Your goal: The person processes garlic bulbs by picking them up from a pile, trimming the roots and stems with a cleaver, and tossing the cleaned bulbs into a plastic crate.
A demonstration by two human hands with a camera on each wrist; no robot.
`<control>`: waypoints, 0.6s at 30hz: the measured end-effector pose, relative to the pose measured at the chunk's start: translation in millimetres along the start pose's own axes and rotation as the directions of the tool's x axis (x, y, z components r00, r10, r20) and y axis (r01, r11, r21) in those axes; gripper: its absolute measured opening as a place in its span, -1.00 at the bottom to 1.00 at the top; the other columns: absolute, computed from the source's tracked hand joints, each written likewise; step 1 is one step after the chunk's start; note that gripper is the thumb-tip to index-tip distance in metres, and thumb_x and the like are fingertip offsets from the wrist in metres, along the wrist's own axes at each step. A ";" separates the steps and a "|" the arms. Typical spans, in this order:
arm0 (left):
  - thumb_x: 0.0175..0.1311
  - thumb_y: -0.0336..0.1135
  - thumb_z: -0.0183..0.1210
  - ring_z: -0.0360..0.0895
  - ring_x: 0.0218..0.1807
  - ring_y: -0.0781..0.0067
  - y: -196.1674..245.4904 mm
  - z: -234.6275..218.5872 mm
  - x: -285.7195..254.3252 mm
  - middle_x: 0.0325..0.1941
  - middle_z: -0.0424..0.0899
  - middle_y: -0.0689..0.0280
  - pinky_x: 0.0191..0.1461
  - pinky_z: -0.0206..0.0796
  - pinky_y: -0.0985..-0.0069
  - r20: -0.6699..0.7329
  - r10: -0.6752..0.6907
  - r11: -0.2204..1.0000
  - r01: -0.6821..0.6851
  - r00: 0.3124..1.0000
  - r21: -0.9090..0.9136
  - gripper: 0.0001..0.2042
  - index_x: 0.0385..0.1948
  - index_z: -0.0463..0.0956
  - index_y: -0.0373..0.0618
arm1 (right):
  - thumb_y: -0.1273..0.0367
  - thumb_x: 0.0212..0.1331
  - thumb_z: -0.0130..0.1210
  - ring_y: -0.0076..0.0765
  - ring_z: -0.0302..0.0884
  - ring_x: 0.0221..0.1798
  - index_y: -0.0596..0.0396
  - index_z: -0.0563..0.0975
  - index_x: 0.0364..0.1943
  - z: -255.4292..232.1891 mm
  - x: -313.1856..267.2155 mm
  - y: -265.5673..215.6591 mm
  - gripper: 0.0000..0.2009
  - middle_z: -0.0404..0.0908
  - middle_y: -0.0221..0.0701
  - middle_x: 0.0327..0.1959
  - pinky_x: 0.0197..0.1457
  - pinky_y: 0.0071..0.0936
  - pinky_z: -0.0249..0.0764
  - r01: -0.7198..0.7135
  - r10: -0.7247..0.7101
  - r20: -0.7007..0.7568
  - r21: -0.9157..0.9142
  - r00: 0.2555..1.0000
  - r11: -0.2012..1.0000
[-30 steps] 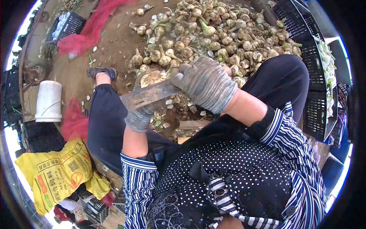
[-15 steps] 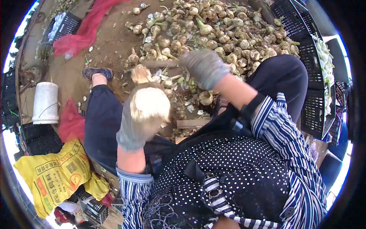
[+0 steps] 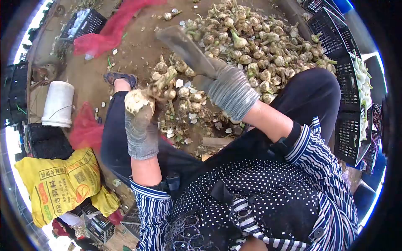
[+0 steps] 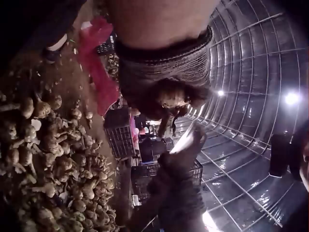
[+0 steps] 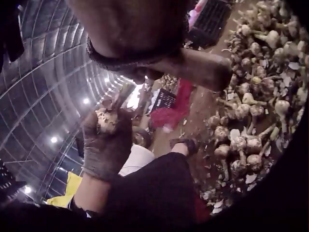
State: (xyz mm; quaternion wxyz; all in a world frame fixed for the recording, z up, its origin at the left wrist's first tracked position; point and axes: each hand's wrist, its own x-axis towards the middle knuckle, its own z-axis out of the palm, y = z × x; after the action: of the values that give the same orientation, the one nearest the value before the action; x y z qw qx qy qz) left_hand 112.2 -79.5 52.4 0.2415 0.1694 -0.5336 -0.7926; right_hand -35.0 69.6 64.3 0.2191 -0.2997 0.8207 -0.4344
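Note:
My gloved left hand grips a garlic bulb with its dry stalk still on, pointing up to the right. The bulb's pale underside faces up to the left in the head view. In the right wrist view the same bulb sits on top of the left hand's curled fingers. My gloved right hand holds a broad flat knife, its blade slanting up to the left, apart from the bulb. Both hands are above a heap of garlic on the ground.
Cut scraps and several bulbs lie below the hands, beside a small wooden board. To the right stand black crates, one holding trimmed white garlic. On the left are a white bucket, red netting and a yellow sack.
The blade lay across the bulb a second ago, then swung away to the upper right; it is now raised, slanting up-left. The left hand has moved up and left, turning the bulb.

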 end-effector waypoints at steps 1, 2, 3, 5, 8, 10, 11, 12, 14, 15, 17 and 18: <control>-0.07 -0.13 0.33 0.52 -0.09 0.40 1.9 6.2 -1.8 -0.09 0.54 0.26 0.01 0.37 0.48 -0.041 -0.027 0.997 0.025 0.999 -0.067 -0.43 -0.02 0.32 -0.18 | 0.22 0.07 0.06 0.03 0.54 -0.32 0.08 0.48 -0.20 -2.6 -3.8 -7.6 -0.72 0.55 -0.13 -0.43 -0.22 -0.17 0.44 0.152 -0.152 -0.001 -0.033 0.988 0.988; -0.04 -0.12 0.31 0.51 -0.07 0.37 -6.4 6.2 0.0 -0.07 0.53 0.22 0.02 0.37 0.45 0.020 -0.016 0.991 0.018 1.000 -0.131 -0.40 0.02 0.29 -0.19 | 0.23 0.08 0.04 0.02 0.54 -0.32 0.07 0.47 -0.19 -5.8 -7.7 -18.8 -0.73 0.55 -0.14 -0.42 -0.22 -0.16 0.44 0.131 -0.132 -0.008 -0.058 0.991 0.990; -0.04 -0.12 0.31 0.51 -0.07 0.37 -9.1 9.0 1.1 -0.07 0.53 0.22 0.02 0.37 0.45 0.026 -0.009 0.992 0.012 1.000 -0.126 -0.40 0.02 0.29 -0.19 | 0.24 0.10 0.01 0.02 0.54 -0.32 0.06 0.47 -0.18 -8.1 -8.9 -27.2 -0.74 0.55 -0.14 -0.42 -0.22 -0.15 0.44 0.109 -0.111 -0.016 -0.083 0.994 0.991; 0.04 -0.23 0.26 0.50 -0.03 0.33 -11.4 13.8 -1.7 -0.02 0.50 0.18 0.03 0.39 0.45 0.084 0.076 0.976 -0.057 0.993 -0.211 -0.43 0.08 0.24 -0.23 | 0.26 0.10 0.00 0.03 0.54 -0.29 0.06 0.46 -0.16 -5.8 -5.9 -26.1 -0.74 0.56 -0.13 -0.38 -0.21 -0.15 0.44 0.168 -0.168 0.014 -0.156 0.986 0.973; -0.04 -0.28 0.30 0.38 0.14 0.25 -2.6 14.1 -10.7 0.09 0.41 0.17 0.12 0.38 0.37 -0.107 0.016 0.947 -0.049 0.994 -0.318 -0.51 -0.06 0.32 -0.22 | 0.27 0.11 -0.02 0.04 0.54 -0.25 0.05 0.45 -0.13 20.0 -4.6 17.8 -0.73 0.57 -0.13 -0.34 -0.20 -0.15 0.45 0.139 -0.101 0.137 -0.306 0.985 0.942; 0.04 -0.34 0.24 0.37 0.18 0.14 8.9 17.7 -6.5 0.09 0.43 0.08 0.15 0.40 0.27 -0.138 0.202 0.892 -0.241 0.970 -0.382 -0.55 -0.04 0.34 -0.33 | 0.26 0.11 -0.02 0.06 0.54 -0.23 0.04 0.44 -0.11 38.1 4.5 49.2 -0.71 0.58 -0.13 -0.32 -0.19 -0.15 0.45 0.075 0.014 0.221 -0.392 0.975 0.917; 0.04 -0.34 0.24 0.37 0.18 0.14 10.9 12.4 -5.8 0.09 0.43 0.08 0.15 0.40 0.27 -0.139 0.202 0.893 -0.240 0.970 -0.380 -0.55 -0.04 0.34 -0.33 | 0.23 0.10 -0.02 0.05 0.54 -0.21 0.02 0.44 -0.09 42.1 6.2 65.4 -0.69 0.59 -0.14 -0.32 -0.17 -0.15 0.46 0.199 -0.168 0.114 -0.372 0.979 0.907; 0.06 -0.34 0.23 0.39 0.16 0.13 10.8 2.6 -6.6 0.08 0.43 0.08 0.15 0.40 0.28 -0.203 0.157 0.905 -0.223 0.967 -0.362 -0.56 -0.03 0.33 -0.31 | 0.21 0.09 -0.01 0.05 0.54 -0.19 0.00 0.43 -0.08 44.2 6.4 76.2 -0.67 0.59 -0.15 -0.32 -0.15 -0.16 0.46 0.316 -0.336 0.008 -0.362 0.942 0.877; 0.09 -0.29 0.21 0.46 0.06 0.21 4.6 -1.9 -2.1 0.01 0.48 0.15 0.06 0.44 0.37 -0.227 0.075 0.939 -0.145 0.971 -0.310 -0.63 -0.09 0.36 -0.22 | 0.24 0.06 0.03 0.01 0.56 -0.25 0.05 0.47 -0.14 -8.9 7.9 21.1 -0.70 0.60 -0.16 -0.36 -0.20 -0.20 0.48 -0.003 -0.001 -0.023 -0.175 1.000 0.985; 0.09 -0.29 0.21 0.46 0.06 0.21 -4.1 -2.7 5.0 0.01 0.48 0.15 0.06 0.44 0.37 -0.218 0.055 0.944 -0.122 0.974 -0.307 -0.63 -0.09 0.36 -0.22 | 0.27 0.04 0.07 -0.05 0.57 -0.32 0.08 0.48 -0.17 -26.8 0.3 19.1 -0.72 0.60 -0.18 -0.40 -0.24 -0.25 0.49 -0.047 0.038 -0.127 -0.072 0.991 0.996; 0.06 -0.30 0.25 0.51 -0.11 0.44 -30.9 -4.4 16.8 0.03 0.48 0.23 -0.03 0.42 0.49 -0.092 -0.138 0.968 0.115 0.986 -0.222 -0.61 -0.07 0.38 -0.18 | 0.27 0.03 0.08 -0.18 0.54 -0.37 0.07 0.50 -0.18 -54.7 -5.1 27.0 -0.73 0.59 -0.25 -0.43 -0.26 -0.32 0.48 -0.098 0.111 -0.156 0.090 0.982 0.991; 0.01 -0.27 0.28 0.49 -0.15 0.47 -34.2 19.4 20.3 -0.05 0.51 0.27 -0.10 0.41 0.49 -0.068 -0.159 0.984 0.153 0.985 -0.094 -0.61 -0.12 0.39 -0.12 | 0.27 0.03 0.09 -0.32 0.50 -0.43 0.07 0.51 -0.19 -66.0 -3.1 35.9 -0.73 0.57 -0.32 -0.47 -0.28 -0.40 0.48 -0.115 0.160 -0.177 0.242 0.971 0.964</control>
State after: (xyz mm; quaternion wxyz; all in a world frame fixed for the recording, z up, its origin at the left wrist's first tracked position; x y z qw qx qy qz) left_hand 78.3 -65.5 27.7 0.2060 0.2297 -0.4736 -0.8249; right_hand -84.5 125.9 69.1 0.2007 -0.1706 0.8012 -0.5374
